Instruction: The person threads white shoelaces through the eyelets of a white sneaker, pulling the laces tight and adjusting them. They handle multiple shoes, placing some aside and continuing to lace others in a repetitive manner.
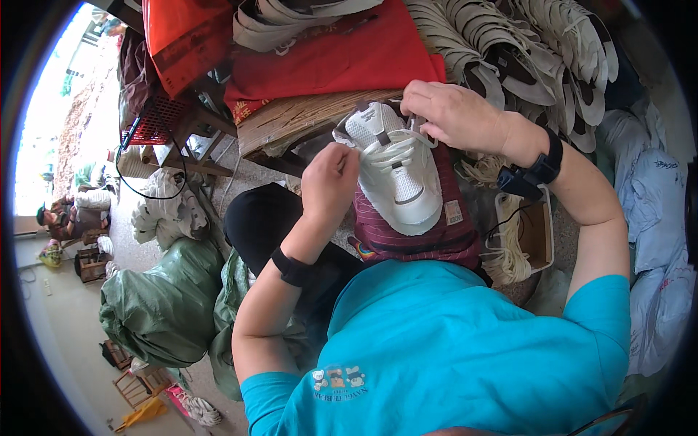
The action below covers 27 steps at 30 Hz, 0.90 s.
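Note:
A white sneaker [421,211] lies on maroon striped cloth [407,245] over my lap, its toe toward me. White laces [396,151] cross its upper below the mesh tongue [367,125]. My left hand [331,176] is closed in a pinch at the left side of the shoe's opening; its fingertips are curled in, and what they hold is hidden. On the other side, my right hand [458,116] pinches the shoelace by the right row of eyelets, its fingers bent over the shoe's edge.
A worn wooden bench [291,127] with red cloth [342,62] stands just beyond the shoe. Many pale shoe uppers [502,43] are stacked at the far right. Beside my right arm sits a box [539,232] with cream laces [509,261]. Green sacks [163,301] lie left.

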Each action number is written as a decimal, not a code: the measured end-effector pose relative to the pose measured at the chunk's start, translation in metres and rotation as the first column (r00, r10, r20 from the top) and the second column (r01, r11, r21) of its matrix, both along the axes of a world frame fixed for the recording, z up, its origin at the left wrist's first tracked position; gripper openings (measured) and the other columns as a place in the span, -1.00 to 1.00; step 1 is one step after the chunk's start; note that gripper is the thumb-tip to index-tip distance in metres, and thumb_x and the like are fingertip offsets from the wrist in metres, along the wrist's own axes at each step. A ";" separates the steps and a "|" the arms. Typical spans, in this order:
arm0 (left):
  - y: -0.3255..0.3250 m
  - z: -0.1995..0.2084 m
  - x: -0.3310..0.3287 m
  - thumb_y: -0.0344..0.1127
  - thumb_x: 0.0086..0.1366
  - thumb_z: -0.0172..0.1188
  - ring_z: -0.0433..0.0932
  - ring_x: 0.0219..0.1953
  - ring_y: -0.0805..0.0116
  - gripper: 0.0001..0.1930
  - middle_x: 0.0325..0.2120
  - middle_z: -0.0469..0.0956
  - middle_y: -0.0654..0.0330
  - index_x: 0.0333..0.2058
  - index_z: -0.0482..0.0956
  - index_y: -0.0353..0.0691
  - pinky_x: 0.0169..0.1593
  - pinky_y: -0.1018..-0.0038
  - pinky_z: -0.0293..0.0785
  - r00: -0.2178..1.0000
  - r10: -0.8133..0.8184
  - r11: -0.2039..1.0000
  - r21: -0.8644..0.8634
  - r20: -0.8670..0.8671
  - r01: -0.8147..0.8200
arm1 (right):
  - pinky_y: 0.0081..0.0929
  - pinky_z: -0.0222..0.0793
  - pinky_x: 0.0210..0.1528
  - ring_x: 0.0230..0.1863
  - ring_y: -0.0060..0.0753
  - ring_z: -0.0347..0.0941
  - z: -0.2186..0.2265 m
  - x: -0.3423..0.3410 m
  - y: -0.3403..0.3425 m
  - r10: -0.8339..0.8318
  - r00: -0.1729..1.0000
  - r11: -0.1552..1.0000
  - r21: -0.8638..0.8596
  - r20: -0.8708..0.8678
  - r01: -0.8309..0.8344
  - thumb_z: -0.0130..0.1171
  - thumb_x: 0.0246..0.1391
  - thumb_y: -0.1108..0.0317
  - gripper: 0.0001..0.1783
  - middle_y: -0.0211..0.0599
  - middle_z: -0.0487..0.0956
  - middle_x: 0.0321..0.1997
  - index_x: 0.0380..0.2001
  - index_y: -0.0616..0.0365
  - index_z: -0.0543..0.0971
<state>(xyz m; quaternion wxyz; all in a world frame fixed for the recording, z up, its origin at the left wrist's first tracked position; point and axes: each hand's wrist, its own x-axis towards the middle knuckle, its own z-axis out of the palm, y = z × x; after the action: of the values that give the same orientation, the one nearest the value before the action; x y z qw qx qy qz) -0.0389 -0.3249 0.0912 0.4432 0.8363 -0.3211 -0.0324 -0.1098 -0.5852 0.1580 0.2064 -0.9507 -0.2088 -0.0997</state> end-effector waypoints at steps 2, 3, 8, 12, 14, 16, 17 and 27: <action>0.003 0.012 0.005 -0.36 0.19 0.28 0.52 -0.43 0.03 -0.89 -0.47 0.52 0.06 -0.37 0.55 -0.24 -0.30 0.32 0.46 0.978 -0.081 0.987 0.149 0.192 0.052 | -0.14 0.40 -0.09 -0.13 -0.07 0.48 0.003 0.004 -0.005 0.020 0.988 1.000 0.001 -0.154 -0.020 0.32 -0.12 0.52 -0.68 -0.22 0.46 -0.18 -0.25 0.17 0.47; 0.004 0.021 0.009 -0.36 0.16 0.30 0.53 -0.38 -0.06 -0.88 -0.43 0.51 0.01 -0.36 0.55 -0.23 -0.28 0.28 0.48 0.950 -0.135 0.972 0.222 0.281 0.072 | -0.15 0.40 -0.09 -0.13 -0.07 0.48 0.005 0.005 -0.008 0.024 0.973 1.000 -0.001 -0.230 -0.024 0.33 -0.12 0.52 -0.68 -0.24 0.46 -0.19 -0.25 0.15 0.47; -0.002 0.049 0.039 -0.46 0.17 0.26 0.52 -0.19 0.03 -0.75 -0.23 0.42 0.03 -0.16 0.49 -0.26 -0.13 0.28 0.50 0.886 -0.437 0.883 0.260 0.154 0.390 | -0.16 0.38 -0.14 -0.20 -0.09 0.47 0.002 0.017 -0.016 0.051 0.965 0.994 -0.077 -0.257 -0.073 0.35 -0.13 0.49 -0.69 -0.28 0.46 -0.23 -0.27 0.12 0.49; 0.000 0.057 0.056 -0.39 0.19 0.29 0.52 -0.19 0.11 -0.78 -0.23 0.42 0.08 -0.19 0.55 -0.28 -0.12 0.31 0.48 0.870 -0.491 0.820 0.314 -0.043 0.478 | -0.18 0.36 -0.21 -0.23 -0.11 0.46 0.008 0.018 -0.011 0.007 0.976 0.977 -0.207 -0.219 -0.053 0.37 -0.10 0.40 -0.75 -0.30 0.44 -0.26 -0.33 0.12 0.52; 0.004 0.051 0.061 -0.32 0.21 0.29 0.52 -0.21 0.12 -0.80 -0.26 0.41 0.09 -0.25 0.58 -0.28 -0.12 0.31 0.48 0.860 -0.509 0.812 0.319 -0.022 0.489 | -0.24 0.35 -0.20 -0.24 -0.16 0.46 0.011 0.017 -0.011 -0.010 0.956 0.985 -0.167 -0.294 -0.041 0.35 -0.06 0.33 -0.79 -0.30 0.43 -0.27 -0.38 0.13 0.56; 0.004 0.043 0.063 -0.26 0.23 0.28 0.52 -0.23 0.15 -0.80 -0.28 0.40 0.10 -0.29 0.61 -0.28 -0.13 0.34 0.47 0.867 -0.495 0.826 0.285 -0.047 0.487 | -0.29 0.34 -0.20 -0.25 -0.21 0.45 0.012 0.020 -0.013 -0.016 0.921 0.999 -0.048 -0.389 -0.003 0.33 -0.02 0.27 -0.81 -0.31 0.42 -0.28 -0.42 0.14 0.59; 0.004 0.040 0.062 -0.25 0.23 0.28 0.50 -0.24 0.17 -0.80 -0.29 0.39 0.11 -0.31 0.63 -0.28 -0.13 0.36 0.47 0.878 -0.471 0.843 0.249 -0.082 0.476 | -0.32 0.34 -0.19 -0.25 -0.24 0.44 0.008 0.023 -0.015 -0.007 0.896 0.998 0.050 -0.445 0.033 0.31 0.01 0.24 -0.80 -0.32 0.42 -0.29 -0.44 0.15 0.60; -0.014 0.012 0.030 -0.23 0.27 0.26 0.38 -0.21 0.47 -0.78 -0.31 0.38 0.31 -0.41 0.66 -0.28 -0.11 0.53 0.32 0.923 -0.066 0.997 -0.057 -0.380 0.047 | -0.59 0.31 -0.34 -0.33 -0.59 0.40 -0.027 0.022 0.001 -0.169 0.752 0.724 0.437 -0.637 0.533 0.25 0.16 0.15 -0.70 -0.45 0.45 -0.27 -0.44 0.18 0.64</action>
<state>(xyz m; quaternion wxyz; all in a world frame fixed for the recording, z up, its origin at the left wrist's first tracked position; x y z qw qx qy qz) -0.0092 -0.3387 0.1031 0.5155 0.7939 -0.2535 -0.1996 -0.0879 -0.5838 0.1314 0.5209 -0.8443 0.0962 0.0815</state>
